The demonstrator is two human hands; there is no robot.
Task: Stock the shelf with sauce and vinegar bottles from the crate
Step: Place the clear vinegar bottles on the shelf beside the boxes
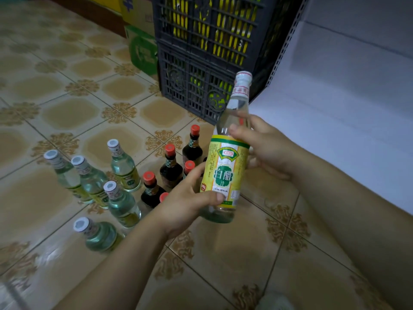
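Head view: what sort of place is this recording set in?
Probably a small grocery shop or its stockroom: stacked plastic crates beside a white metal shelf, cartons next to them, and vinegar bottles and sauce bottles standing in groups on the tiled floor.

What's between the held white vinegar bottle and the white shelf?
Nothing visible. The white vinegar bottle, held by left hand and right hand, is beside the shelf; the crates stand behind, off that path.

Forearms extended, left hand (187,199) and right hand (266,148) grip a bottle (225,173), fingers (250,119) apparently curled round it.
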